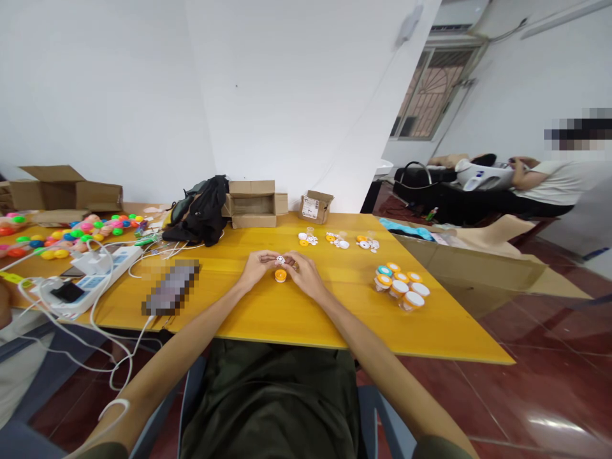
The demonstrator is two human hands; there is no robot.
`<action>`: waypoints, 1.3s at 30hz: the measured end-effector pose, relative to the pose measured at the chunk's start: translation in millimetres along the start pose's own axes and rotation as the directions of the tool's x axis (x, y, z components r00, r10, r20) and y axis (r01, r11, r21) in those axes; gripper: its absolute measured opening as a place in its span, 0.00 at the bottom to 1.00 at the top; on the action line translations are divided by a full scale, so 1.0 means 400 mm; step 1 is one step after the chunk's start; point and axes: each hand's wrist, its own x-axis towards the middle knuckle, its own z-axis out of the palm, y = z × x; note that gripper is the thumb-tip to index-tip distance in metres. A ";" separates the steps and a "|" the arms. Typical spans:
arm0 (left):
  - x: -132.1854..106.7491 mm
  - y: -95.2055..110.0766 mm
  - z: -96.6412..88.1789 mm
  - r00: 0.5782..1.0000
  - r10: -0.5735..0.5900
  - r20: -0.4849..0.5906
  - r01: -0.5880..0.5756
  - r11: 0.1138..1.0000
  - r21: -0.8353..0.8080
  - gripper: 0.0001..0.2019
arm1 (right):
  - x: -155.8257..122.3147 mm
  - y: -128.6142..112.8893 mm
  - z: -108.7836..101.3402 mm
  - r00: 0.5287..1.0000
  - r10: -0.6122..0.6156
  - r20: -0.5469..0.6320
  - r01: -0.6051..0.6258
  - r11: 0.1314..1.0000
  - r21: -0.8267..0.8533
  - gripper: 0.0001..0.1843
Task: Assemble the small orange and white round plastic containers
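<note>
The left arm and right arm stretched forward from low at either side, their bare forearms slanting inward. The left hand and right hand came close together ahead of the torso, level with each other. Both hands' fingers were bent inward, the tips drawn into a pinch and facing across a narrow gap.

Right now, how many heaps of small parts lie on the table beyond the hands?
3: the left heap before the small box, the middle heap to its right, the right heap near the right edge of the table. Some parts may be hidden.
</note>
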 end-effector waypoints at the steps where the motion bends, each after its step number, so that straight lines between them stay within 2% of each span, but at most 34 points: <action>1: 0.000 0.000 0.000 1.000 0.005 0.004 -0.005 1.000 0.005 0.13 | 0.001 -0.001 0.000 1.000 0.010 0.001 -0.010 1.000 0.023 0.07; 10: -0.003 -0.002 0.003 0.998 0.055 0.021 -0.055 0.998 0.040 0.11 | 0.004 0.001 0.005 0.998 0.060 -0.006 -0.058 0.992 0.115 0.08; 29: -0.004 0.005 0.008 0.996 0.018 0.092 -0.020 1.000 0.017 0.13 | 0.008 0.005 0.002 0.989 0.140 -0.040 -0.131 0.977 0.169 0.10; 39: 0.019 0.018 0.019 0.994 0.013 0.106 -0.013 1.000 -0.001 0.14 | 0.013 -0.001 -0.006 0.975 0.214 -0.053 -0.195 0.949 0.249 0.12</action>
